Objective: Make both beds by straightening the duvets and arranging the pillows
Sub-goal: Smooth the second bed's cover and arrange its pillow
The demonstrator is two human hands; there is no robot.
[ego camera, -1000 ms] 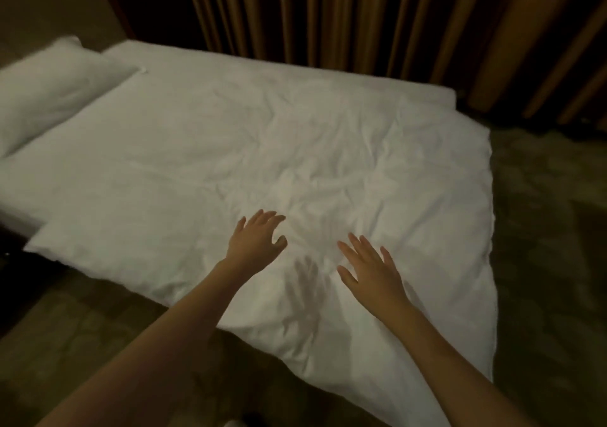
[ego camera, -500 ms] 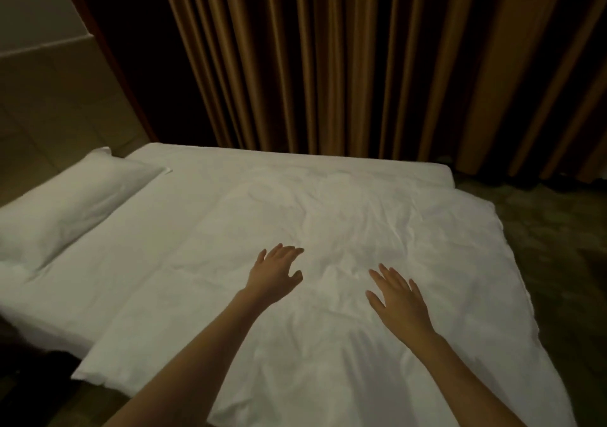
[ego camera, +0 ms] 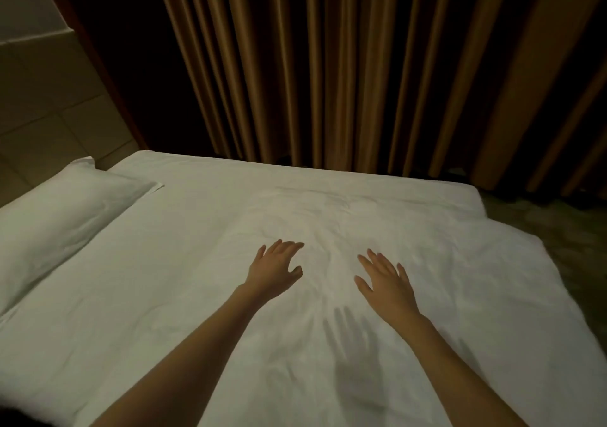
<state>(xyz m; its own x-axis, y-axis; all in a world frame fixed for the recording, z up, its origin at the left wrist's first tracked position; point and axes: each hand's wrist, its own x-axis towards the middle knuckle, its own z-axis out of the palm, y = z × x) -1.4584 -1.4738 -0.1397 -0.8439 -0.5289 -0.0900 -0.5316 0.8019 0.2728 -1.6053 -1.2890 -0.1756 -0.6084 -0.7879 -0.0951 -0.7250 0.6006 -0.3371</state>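
Note:
A white duvet point(ego camera: 443, 279) lies spread over the bed point(ego camera: 203, 177), slightly creased in the middle. A white pillow point(ego camera: 62, 210) rests at the head of the bed on the left. My left hand point(ego camera: 274, 267) reaches out over the duvet's middle with fingers spread and straight, holding nothing. My right hand point(ego camera: 386, 282) is stretched out beside it, palm down, fingers straight, just above or on the duvet. Both cast shadows on the fabric below them.
Brown pleated curtains point(ego camera: 328, 65) hang right behind the far side of the bed. A tiled wall point(ego camera: 39, 98) stands at the left behind the pillow. Patterned carpet point(ego camera: 565, 229) shows past the foot of the bed at the right.
My view has risen and I have leaned closer over the bed. Both hands have moved farther across the duvet toward its middle, still spread flat.

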